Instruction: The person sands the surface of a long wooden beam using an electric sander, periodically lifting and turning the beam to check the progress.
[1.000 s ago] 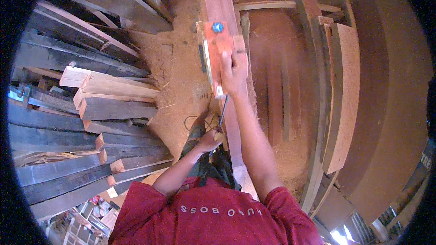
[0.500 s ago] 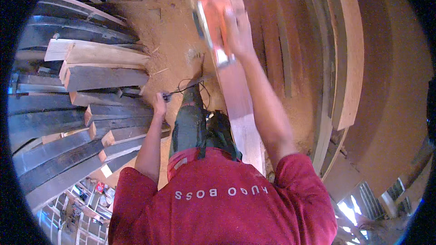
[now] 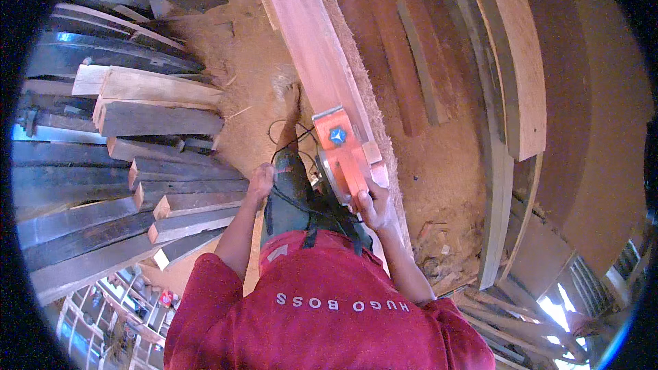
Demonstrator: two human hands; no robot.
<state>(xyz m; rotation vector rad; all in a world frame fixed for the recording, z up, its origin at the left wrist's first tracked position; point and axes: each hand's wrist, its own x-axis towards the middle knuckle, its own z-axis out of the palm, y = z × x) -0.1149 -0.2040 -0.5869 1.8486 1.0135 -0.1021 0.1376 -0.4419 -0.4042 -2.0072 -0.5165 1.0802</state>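
An orange electric hand planer (image 3: 352, 173) with a blue front knob rests on a long reddish plank (image 3: 301, 34), close to my body. My right hand (image 3: 374, 207) is closed around its rear handle. Off to the left, away from the plank, my left hand (image 3: 261, 181) grips the planer's black power cord (image 3: 290, 203), which loops across my legs. Fluffy wood shavings (image 3: 363, 72) line the plank's right edge.
Stacked dark timber beams (image 3: 161, 118) fill the left side, their ends pointing toward my left arm. More long boards (image 3: 507, 62) stand along the right. Sawdust covers the floor (image 3: 240, 48), where my bare foot (image 3: 291, 92) shows beside the plank.
My right hand has drawn the planer back along the plank, from the far end toward my body. My left hand has shifted slightly nearer and right with the cord. Shavings now show along the plank.
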